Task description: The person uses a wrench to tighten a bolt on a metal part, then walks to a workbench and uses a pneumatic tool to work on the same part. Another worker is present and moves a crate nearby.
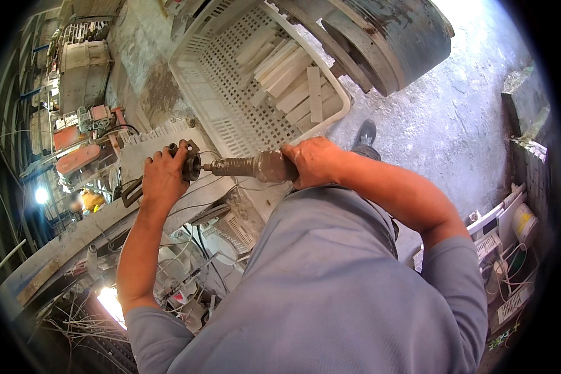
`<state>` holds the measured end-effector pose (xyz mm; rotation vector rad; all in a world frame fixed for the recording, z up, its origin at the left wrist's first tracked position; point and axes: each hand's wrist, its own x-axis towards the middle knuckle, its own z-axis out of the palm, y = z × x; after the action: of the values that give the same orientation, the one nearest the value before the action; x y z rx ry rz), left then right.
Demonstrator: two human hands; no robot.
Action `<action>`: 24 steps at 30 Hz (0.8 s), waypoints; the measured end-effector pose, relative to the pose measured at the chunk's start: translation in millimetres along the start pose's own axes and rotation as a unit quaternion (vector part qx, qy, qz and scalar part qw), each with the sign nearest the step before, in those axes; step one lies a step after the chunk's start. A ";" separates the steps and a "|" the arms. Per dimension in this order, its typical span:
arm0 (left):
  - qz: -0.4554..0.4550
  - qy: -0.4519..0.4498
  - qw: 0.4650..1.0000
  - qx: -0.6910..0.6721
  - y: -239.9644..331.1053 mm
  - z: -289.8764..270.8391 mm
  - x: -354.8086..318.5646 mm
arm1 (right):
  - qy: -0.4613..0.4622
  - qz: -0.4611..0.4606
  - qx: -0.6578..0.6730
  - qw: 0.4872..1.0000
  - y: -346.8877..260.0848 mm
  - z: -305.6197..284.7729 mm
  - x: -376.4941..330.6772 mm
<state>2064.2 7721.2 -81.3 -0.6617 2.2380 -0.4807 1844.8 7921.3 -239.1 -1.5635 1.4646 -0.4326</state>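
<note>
My right hand (316, 162) is wrapped round the rear of a dusty brown straight power tool that looks like a die grinder (255, 167). Its ribbed nose and thin tip point left. At that tip sits a dark metal part with a round opening (193, 164); whether the two touch I cannot tell. My left hand (161, 173) grips this metal part, the fingers curled over its top. Beneath the left hand lies a dark, narrow metal frame (133, 192) at the bench edge. A thin wire runs close by the metal part.
A pale perforated plastic basket (199, 93) holding several pale flat strips (287, 71) stands ahead. Beyond it is a large dark drum (396, 37). Orange-red machinery (78, 159) is at the left, near another person (92, 201). Tangled cords and containers fill the lower left.
</note>
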 end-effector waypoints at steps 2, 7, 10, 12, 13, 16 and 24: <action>0.002 -0.001 1.000 -0.001 -0.6 0.2 0.7 | -0.004 -0.012 0.003 1.000 -1.1 -3.4 -0.8; 0.004 -0.001 1.000 -0.004 -1.7 -1.1 -0.8 | -0.008 -0.037 0.015 0.999 -1.1 -7.6 -1.2; 0.000 0.006 1.000 -0.008 -3.3 2.9 -2.3 | 0.007 -0.054 0.026 0.998 0.6 -7.2 -2.2; -0.009 0.011 1.000 -0.014 -5.3 4.4 -2.5 | 0.031 -0.064 0.036 0.997 3.3 -3.1 -1.3; -0.010 0.016 1.000 -0.019 -5.5 5.5 -2.8 | 0.036 -0.064 0.043 0.996 3.9 -3.1 -2.2; -0.019 0.020 0.999 -0.038 -5.9 6.2 -5.2 | 0.053 -0.062 0.055 0.995 3.5 -2.4 -3.3; -0.032 0.011 0.997 -0.070 -3.0 11.2 -3.4 | 0.069 -0.003 0.015 0.998 1.4 10.6 0.4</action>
<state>2075.5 7719.3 -85.3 -0.8057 2.2924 -0.3658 1852.2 7925.1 -245.8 -1.5398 1.5511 -0.5727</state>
